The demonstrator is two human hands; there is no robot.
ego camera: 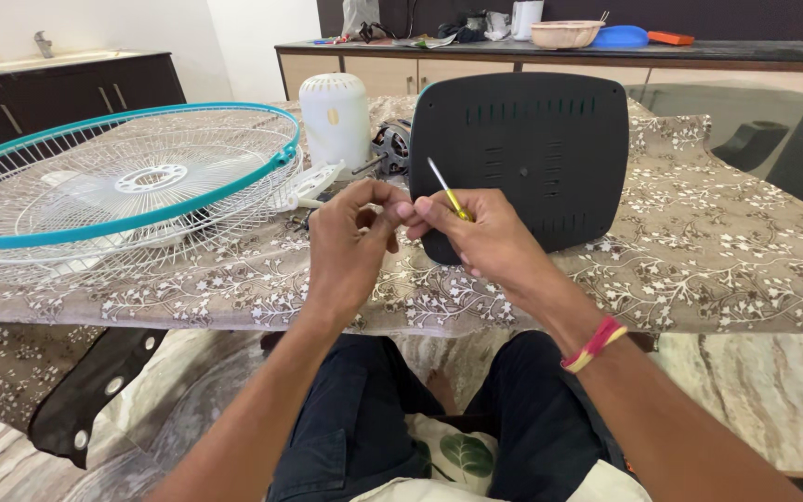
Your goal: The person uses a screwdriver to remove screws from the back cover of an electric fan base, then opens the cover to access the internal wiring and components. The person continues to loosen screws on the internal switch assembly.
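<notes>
My right hand (pixel 476 232) grips a small screwdriver (pixel 448 191) with a yellow handle, its metal shaft pointing up and to the left. My left hand (pixel 350 237) is closed beside it, fingertips pinched at the right hand's fingertips on something too small to make out. Both hands hover over the table's near edge in front of a black fan base panel (pixel 522 158) that stands tilted on the floral tablecloth (pixel 717 260). Behind the hands lie a white motor housing (pixel 335 116) and a bare fan motor (pixel 390 147).
A white wire fan guard with a teal rim (pixel 123 186) lies on the left of the table over white blades. A counter (pixel 550 51) at the back holds bowls and clutter. A dark chair (pixel 783 149) stands far right; a black strap with holes (pixel 95 386) hangs at the lower left.
</notes>
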